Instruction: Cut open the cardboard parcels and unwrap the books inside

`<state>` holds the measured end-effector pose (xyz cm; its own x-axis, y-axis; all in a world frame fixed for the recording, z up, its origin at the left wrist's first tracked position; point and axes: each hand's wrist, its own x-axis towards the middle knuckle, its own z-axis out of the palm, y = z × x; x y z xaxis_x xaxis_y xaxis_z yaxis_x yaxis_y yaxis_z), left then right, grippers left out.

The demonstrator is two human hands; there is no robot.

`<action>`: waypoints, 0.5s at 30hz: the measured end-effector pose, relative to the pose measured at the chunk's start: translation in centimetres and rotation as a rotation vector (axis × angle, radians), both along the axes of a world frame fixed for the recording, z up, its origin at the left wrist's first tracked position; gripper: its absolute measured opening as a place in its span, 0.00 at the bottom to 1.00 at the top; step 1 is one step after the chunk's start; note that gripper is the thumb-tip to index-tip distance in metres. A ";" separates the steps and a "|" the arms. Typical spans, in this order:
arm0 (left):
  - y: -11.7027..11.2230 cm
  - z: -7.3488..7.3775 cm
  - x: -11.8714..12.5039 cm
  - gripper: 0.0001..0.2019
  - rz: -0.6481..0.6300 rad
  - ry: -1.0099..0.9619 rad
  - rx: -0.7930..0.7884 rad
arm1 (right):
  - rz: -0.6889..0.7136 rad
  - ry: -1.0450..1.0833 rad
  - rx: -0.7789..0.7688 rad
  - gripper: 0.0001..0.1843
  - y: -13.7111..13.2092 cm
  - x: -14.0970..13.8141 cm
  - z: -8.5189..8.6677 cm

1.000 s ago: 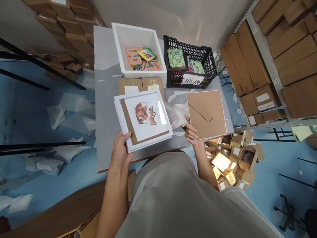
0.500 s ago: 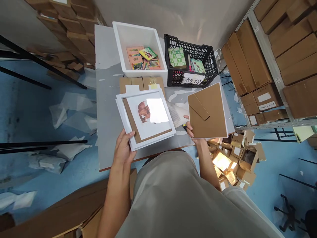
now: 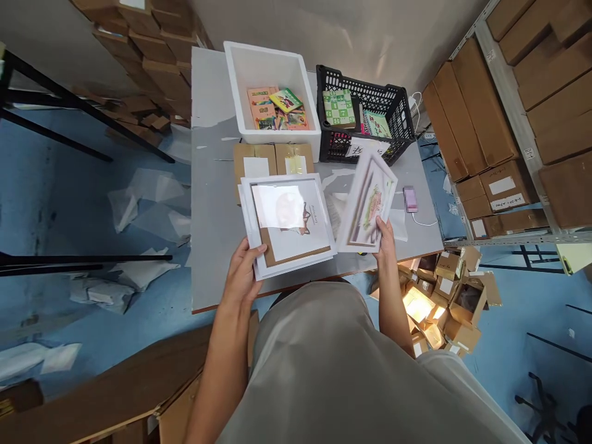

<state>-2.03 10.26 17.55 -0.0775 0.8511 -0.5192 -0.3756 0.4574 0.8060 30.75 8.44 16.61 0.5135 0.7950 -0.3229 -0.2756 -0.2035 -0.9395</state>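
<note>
Left hand (image 3: 244, 271) grips the white fox-print frame (image 3: 292, 225), apparently two stacked, over the table (image 3: 208, 246), near left; right hand (image 3: 385, 239) grasps one tilted picture frame (image 3: 367, 203), near right, just flipped from its brown backing, so both now show pictures. Beyond: one pink phone (image 3: 410, 199) right, one white bin (image 3: 280, 137) far left, one black crate (image 3: 335, 145) far right.

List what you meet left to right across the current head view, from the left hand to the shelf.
Left hand → fox-print frame → tilted frame in the right hand → pink device on the table → shelved cardboard boxes.
</note>
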 end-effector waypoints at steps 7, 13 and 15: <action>0.1 0.1 -0.3 0.26 0.008 0.065 -0.008 | 0.002 -0.126 -0.003 0.35 -1.5 4.1 -1.1; -0.2 0.2 -1.0 0.26 0.031 0.069 -0.011 | -0.041 -0.233 -0.197 0.37 -3.1 9.8 -9.7; -0.3 0.1 -0.9 0.26 0.020 0.044 -0.025 | 0.023 -0.280 -0.274 0.34 -4.0 9.6 -12.6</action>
<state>-2.95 9.93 17.64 -0.1175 0.8360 -0.5360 -0.3488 0.4706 0.8105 40.37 4.46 4.05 0.5946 0.7113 -0.3747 -0.0089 -0.4602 -0.8878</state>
